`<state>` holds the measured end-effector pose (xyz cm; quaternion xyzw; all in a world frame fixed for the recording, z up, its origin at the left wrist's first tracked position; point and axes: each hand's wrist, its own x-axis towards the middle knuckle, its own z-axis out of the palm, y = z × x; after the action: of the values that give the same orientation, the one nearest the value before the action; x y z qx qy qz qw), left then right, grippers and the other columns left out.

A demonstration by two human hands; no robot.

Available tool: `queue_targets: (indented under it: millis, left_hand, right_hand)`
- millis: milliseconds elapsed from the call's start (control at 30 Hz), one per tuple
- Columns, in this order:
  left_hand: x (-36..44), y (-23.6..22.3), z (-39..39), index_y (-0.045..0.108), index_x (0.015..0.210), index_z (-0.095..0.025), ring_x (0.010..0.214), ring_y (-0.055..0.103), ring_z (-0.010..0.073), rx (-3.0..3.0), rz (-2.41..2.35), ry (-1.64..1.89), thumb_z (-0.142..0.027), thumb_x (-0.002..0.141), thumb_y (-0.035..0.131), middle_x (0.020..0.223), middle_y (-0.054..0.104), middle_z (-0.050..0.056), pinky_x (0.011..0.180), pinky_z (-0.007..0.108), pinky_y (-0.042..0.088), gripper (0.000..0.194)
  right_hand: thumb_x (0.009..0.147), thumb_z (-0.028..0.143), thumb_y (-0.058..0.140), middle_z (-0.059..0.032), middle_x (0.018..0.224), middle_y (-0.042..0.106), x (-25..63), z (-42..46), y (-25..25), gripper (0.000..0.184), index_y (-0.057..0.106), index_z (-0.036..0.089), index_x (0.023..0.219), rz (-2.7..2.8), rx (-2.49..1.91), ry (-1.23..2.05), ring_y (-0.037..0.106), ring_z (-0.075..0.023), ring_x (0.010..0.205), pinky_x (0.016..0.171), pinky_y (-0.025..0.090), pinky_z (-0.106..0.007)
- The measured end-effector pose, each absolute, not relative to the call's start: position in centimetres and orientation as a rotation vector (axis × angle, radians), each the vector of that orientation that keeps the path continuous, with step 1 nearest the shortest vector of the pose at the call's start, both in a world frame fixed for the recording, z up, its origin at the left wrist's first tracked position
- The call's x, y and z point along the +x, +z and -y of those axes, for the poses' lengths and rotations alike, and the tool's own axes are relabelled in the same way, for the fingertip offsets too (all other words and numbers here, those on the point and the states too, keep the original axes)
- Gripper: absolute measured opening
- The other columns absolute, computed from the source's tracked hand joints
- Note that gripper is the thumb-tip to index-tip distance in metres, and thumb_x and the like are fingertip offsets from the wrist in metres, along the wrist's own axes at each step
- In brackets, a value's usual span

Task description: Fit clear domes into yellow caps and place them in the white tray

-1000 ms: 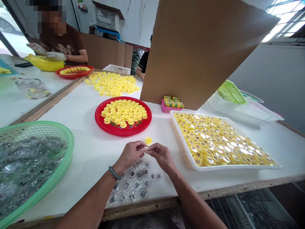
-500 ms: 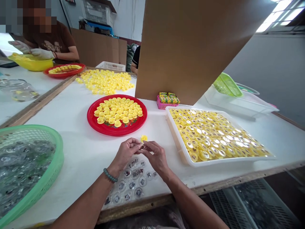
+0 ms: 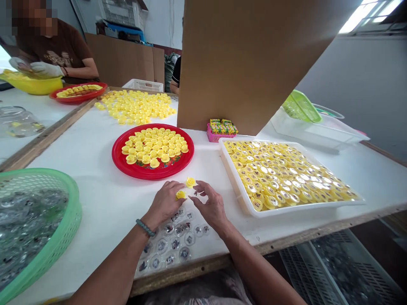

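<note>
Left-hand grip [image 3: 164, 204] on yellow cap [image 3: 181, 195], right hand [image 3: 210, 207] just beside

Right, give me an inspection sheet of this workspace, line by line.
surface: white table with a wooden edge strip
job's things: yellow caps on a red plate, more in a white tray, one loose cap between the hands, clear picture discs below them
clutter: green basket of discs, pink basket of packets
grippers: left hand holds a yellow cap; right hand open
cables: nothing seen
surroundings: cardboard sheet, co-worker in gloves
</note>
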<state>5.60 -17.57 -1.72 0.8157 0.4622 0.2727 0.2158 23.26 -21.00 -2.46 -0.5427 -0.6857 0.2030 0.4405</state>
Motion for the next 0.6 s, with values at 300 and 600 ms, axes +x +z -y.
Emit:
queue_targets:
  millis: [300, 600]
  left_hand:
    - [6.3, -0.9, 19.0, 0.054, 0.093, -0.017, 0.069, 0.058, 0.0257, 1.963, -1.705, 0.552, -0.043, 0.075, 0.066, 0.072, 0.061, 0.004, 0.057, 0.031, 0.039, 0.034]
    - [3.0, -1.2, 17.2, 0.060, 0.111, -0.020, 0.070, 0.056, 0.0165, 1.902, -1.264, 0.680, -0.008, 0.067, 0.048, 0.099, 0.060, 0.005, 0.063, 0.025, 0.044, 0.047]
  right_hand:
    - [0.075, 0.016, 0.061, -0.0023, 0.088, 0.061, 23.3, 21.5, -1.6, 0.025, 0.054, 0.022, 0.098, 1.824, -1.284, 0.439, 0.057, -0.0154, 0.078, 0.073, 0.049, -0.029]
    - [0.074, 0.011, 0.058, -0.0052, 0.102, 0.062, 23.6, 21.2, -1.8, 0.055, 0.037, 0.023, 0.122, 1.845, -1.268, 0.488, 0.058, -0.0170, 0.084, 0.075, 0.049, -0.032]
